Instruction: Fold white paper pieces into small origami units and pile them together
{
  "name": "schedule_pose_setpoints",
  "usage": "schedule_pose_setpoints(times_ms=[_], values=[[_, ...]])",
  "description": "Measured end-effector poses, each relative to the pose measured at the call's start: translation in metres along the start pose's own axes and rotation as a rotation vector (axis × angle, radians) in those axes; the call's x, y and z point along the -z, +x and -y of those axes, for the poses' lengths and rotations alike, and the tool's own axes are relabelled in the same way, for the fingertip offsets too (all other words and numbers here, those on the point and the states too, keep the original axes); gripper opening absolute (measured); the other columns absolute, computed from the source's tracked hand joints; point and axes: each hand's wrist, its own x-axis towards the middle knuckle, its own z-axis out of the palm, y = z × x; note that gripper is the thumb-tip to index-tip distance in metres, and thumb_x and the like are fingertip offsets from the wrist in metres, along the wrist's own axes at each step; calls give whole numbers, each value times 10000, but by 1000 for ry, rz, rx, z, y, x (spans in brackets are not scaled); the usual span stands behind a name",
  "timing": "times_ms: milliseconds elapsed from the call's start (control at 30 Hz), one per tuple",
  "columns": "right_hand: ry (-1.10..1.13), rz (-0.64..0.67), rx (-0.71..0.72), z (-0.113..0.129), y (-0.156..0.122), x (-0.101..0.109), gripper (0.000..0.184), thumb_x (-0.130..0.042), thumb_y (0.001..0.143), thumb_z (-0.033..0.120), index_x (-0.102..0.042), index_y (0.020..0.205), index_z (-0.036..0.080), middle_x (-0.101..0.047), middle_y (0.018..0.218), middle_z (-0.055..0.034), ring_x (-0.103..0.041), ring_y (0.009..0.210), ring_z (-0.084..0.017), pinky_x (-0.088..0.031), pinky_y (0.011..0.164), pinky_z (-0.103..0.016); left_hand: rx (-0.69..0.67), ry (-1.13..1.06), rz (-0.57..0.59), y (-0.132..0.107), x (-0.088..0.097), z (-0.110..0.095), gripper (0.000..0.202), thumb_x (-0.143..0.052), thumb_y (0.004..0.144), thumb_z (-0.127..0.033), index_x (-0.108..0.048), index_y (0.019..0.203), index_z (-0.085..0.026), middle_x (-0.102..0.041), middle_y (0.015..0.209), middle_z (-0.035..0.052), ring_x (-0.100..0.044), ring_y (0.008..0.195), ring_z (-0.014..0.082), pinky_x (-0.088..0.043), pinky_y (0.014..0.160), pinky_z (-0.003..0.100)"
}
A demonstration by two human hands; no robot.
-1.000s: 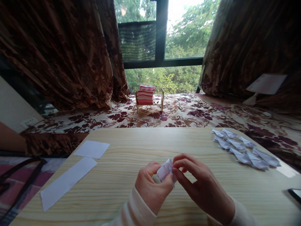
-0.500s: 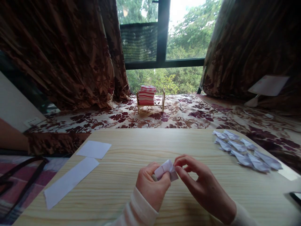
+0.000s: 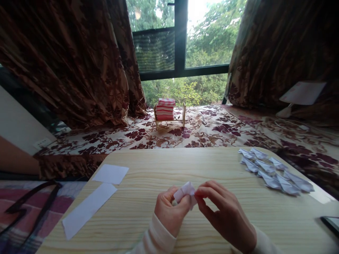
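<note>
Over the front middle of the table, my left hand (image 3: pixel 172 210) is closed around a small folded white paper (image 3: pixel 183 191), its thumb pressed on the near face. From the right, my right hand (image 3: pixel 225 211) reaches the same piece, with thumb and index finger pinched at its right edge. The far fingers of the left hand are hidden behind the paper. At the left lie a long white paper strip (image 3: pixel 88 210) and a shorter white paper piece (image 3: pixel 111 174). Several folded white paper pieces (image 3: pixel 275 173) sit grouped at the table's right.
The pale wooden table (image 3: pixel 159 164) has rounded far corners. A dark flat device (image 3: pixel 331 225) lies at its right edge. Behind, on a floral cloth, stand a small rack with stacked pink-striped cloths (image 3: pixel 165 109) and a lamp (image 3: pixel 302 93).
My right thumb and index finger have closed onto the right edge of the folded paper, where they were slightly apart. The view has shifted a little.
</note>
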Motion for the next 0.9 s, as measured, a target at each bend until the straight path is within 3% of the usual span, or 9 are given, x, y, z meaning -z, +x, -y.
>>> schedule_pose_setpoints(times_ms=[100,233,467,700,900], values=[[-34,36,29,-3,-1,1,164,-486,848,67,-557,909,202,-615,747,-35,-555,669,-157,-451,598,-271,122,-150,20,1,-1,0,234,-658,628,-343,-664,565,-117,-488,499,-15,-410,507,112,-345,507,243],[-74,80,54,-4,-2,1,157,-482,851,74,-579,884,193,-626,765,-49,-554,668,-160,-441,593,-271,164,-176,6,1,0,-1,285,-708,611,-378,-673,533,-106,-497,461,-19,-417,483,103,-360,511,243],[-138,96,56,0,-1,0,139,-498,847,90,-588,829,195,-560,660,-18,-471,599,-153,-357,553,-262,119,-87,-2,-1,1,-1,232,-662,665,-319,-663,564,-109,-522,487,-17,-436,505,105,-360,516,234],[-65,29,-26,0,-5,-3,119,-495,853,96,-547,799,188,-551,677,-13,-494,629,-148,-360,570,-250,12,-28,40,-3,0,-4,244,-584,704,-281,-558,512,-133,-411,497,-38,-359,502,86,-301,484,223],[-48,64,-72,0,-6,-4,142,-466,866,100,-506,759,185,-520,667,-6,-486,611,-135,-354,561,-242,-30,50,67,-3,1,-3,226,-548,722,-283,-566,554,-133,-424,550,-23,-375,526,99,-295,491,235]])
